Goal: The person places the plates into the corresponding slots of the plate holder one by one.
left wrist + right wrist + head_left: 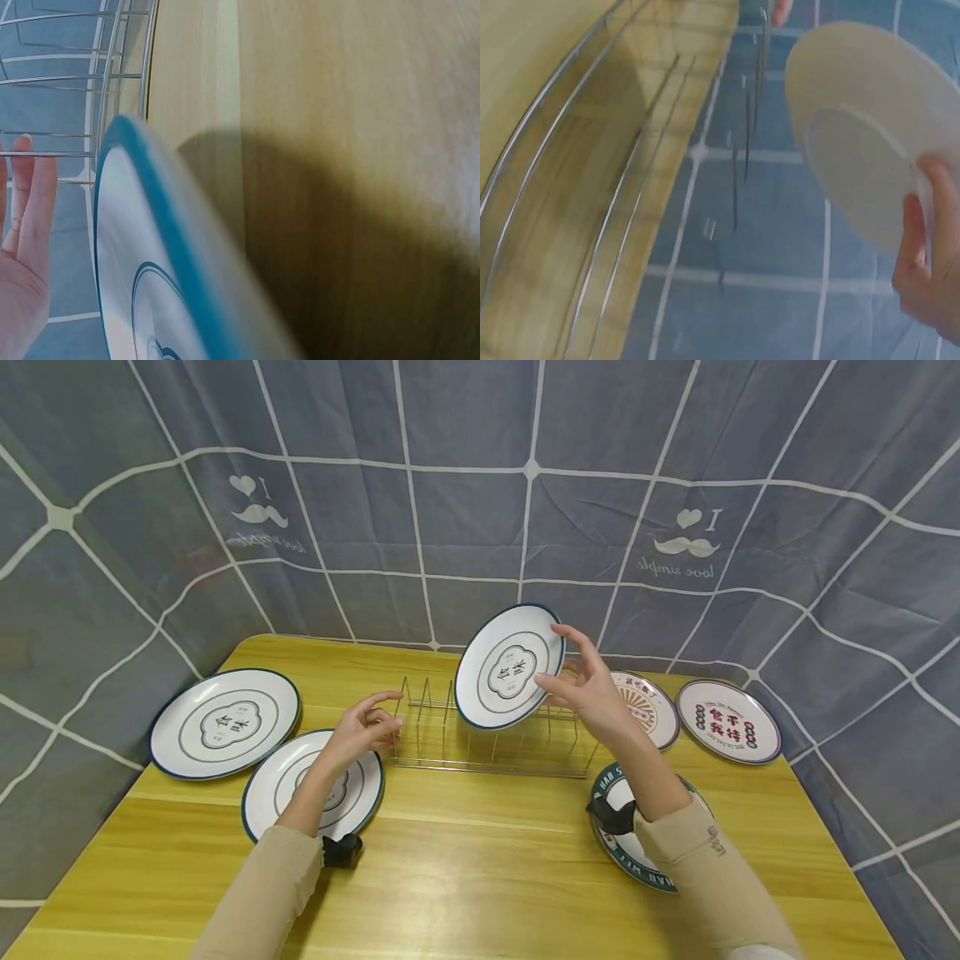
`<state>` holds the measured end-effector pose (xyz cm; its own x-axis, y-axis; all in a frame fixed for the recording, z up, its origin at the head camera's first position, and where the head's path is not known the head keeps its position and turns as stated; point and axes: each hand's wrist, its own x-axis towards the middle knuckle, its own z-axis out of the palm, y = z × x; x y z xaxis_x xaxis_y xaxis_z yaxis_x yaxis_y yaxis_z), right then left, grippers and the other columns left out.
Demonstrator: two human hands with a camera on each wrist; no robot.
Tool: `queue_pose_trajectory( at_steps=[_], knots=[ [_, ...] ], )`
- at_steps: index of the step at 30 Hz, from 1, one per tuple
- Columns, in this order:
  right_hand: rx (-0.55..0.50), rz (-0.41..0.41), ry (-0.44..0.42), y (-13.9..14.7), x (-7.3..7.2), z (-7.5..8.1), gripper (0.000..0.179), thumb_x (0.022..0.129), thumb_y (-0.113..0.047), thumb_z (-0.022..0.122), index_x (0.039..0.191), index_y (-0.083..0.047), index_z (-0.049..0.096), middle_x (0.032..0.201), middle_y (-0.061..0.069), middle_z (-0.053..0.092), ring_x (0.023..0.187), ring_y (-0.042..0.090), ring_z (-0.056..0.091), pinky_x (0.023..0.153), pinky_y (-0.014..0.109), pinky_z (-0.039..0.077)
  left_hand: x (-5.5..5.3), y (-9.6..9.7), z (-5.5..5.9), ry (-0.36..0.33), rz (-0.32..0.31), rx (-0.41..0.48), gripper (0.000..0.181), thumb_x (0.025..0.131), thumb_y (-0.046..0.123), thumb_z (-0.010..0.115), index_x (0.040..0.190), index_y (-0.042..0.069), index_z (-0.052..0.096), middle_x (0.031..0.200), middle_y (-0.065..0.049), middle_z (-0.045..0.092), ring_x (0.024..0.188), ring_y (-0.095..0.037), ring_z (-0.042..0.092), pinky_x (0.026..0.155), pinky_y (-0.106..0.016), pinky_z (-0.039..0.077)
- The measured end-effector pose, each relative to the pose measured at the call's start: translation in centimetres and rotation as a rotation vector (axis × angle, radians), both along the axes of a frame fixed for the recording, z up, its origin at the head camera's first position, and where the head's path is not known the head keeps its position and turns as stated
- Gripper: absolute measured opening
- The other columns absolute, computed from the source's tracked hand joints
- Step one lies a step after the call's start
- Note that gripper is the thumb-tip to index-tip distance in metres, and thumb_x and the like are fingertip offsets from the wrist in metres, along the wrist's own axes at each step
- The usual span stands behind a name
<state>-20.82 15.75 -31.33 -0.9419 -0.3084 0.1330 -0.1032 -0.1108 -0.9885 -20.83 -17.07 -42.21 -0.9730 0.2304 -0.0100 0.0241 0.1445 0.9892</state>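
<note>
My right hand [588,685] pinches a white plate [510,667] with a dark blue rim at its right edge. The plate is tilted and raised over a wire dish rack [487,766]; its pale underside shows in the right wrist view. At the rack's left end, my left hand [363,728] has its fingers bent around the end wire, and fingertips [41,169] show behind that wire in the left wrist view. Under the left forearm lies a second blue-rimmed plate [277,789], partly covered by it.
Another blue-rimmed plate [180,727] lies far left. Right of the rack are a plate with an orange pattern [663,714] and one with red lettering [731,722]. A green-rimmed plate [645,872] sits under the right forearm. A grey-blue checked curtain [480,527] hangs behind the wooden table [465,877].
</note>
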Motion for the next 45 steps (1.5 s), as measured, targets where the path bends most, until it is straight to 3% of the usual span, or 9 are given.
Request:
queue_pose_trajectory(
  at_steps=[5, 11, 16, 25, 35, 45],
  knots=[
    [0.073, -0.005, 0.054, -3.3, -0.4, 0.0, 0.069, 0.083, 0.002, 0.064, 0.140, -0.019, 0.031, 0.104, 0.019, 0.048, 0.079, 0.018, 0.063, 0.074, 0.045, 0.053, -0.1, 0.0, 0.0, -0.005, -0.003, 0.005, 0.049, 0.089, 0.016, 0.061, 0.134, 0.009, 0.042, 0.083, -0.014, 0.060, 0.078, -0.030, 0.060, 0.076, -0.047, 0.052],
    [0.145, -0.024, 0.120, -6.3, -0.5, -0.4, 0.069, 0.079, 0.002, 0.068, 0.137, -0.016, 0.036, 0.102, 0.026, 0.049, 0.079, 0.020, 0.059, 0.065, 0.040, 0.056, -0.2, 0.0, 0.0, -0.011, -0.006, 0.009, 0.050, 0.089, 0.017, 0.061, 0.134, 0.009, 0.041, 0.079, -0.004, 0.061, 0.078, -0.032, 0.061, 0.075, -0.045, 0.053],
    [0.241, -0.037, 0.187, -8.4, -0.5, -0.8, 0.069, 0.078, -0.002, 0.071, 0.137, -0.012, 0.037, 0.104, 0.030, 0.053, 0.086, 0.030, 0.061, 0.063, 0.039, 0.056, -0.2, -0.1, -0.1, -0.025, -0.010, 0.010, 0.052, 0.089, 0.017, 0.061, 0.136, 0.008, 0.039, 0.078, 0.001, 0.061, 0.079, -0.029, 0.062, 0.077, -0.046, 0.052],
    [0.509, -0.129, 0.332, -11.5, 0.0, -2.6, 0.067, 0.075, -0.020, 0.077, 0.132, -0.019, 0.043, 0.108, 0.016, 0.049, 0.089, 0.028, 0.057, 0.067, 0.030, 0.051, -0.2, -0.2, 0.0, -0.041, -0.016, 0.008, 0.054, 0.089, 0.018, 0.061, 0.137, 0.007, 0.038, 0.083, -0.009, 0.060, 0.079, -0.022, 0.061, 0.080, -0.047, 0.051],
    [0.532, -0.130, 0.335, -12.4, 0.6, -4.8, 0.064, 0.076, -0.022, 0.076, 0.132, -0.019, 0.044, 0.104, 0.015, 0.045, 0.087, 0.028, 0.054, 0.067, 0.029, 0.049, -0.2, -0.2, 0.0, -0.049, -0.019, 0.007, 0.056, 0.089, 0.019, 0.061, 0.138, 0.007, 0.037, 0.083, -0.008, 0.061, 0.081, -0.024, 0.061, 0.082, -0.048, 0.050],
    [0.571, -0.118, 0.342, -12.3, 1.4, -6.0, 0.065, 0.077, -0.025, 0.075, 0.133, -0.021, 0.042, 0.106, 0.015, 0.045, 0.090, 0.028, 0.055, 0.072, 0.034, 0.049, -0.3, -0.2, -0.1, -0.035, -0.014, 0.006, 0.056, 0.089, 0.017, 0.060, 0.138, 0.007, 0.036, 0.085, -0.011, 0.061, 0.076, -0.013, 0.060, 0.080, -0.048, 0.051]
  ],
)
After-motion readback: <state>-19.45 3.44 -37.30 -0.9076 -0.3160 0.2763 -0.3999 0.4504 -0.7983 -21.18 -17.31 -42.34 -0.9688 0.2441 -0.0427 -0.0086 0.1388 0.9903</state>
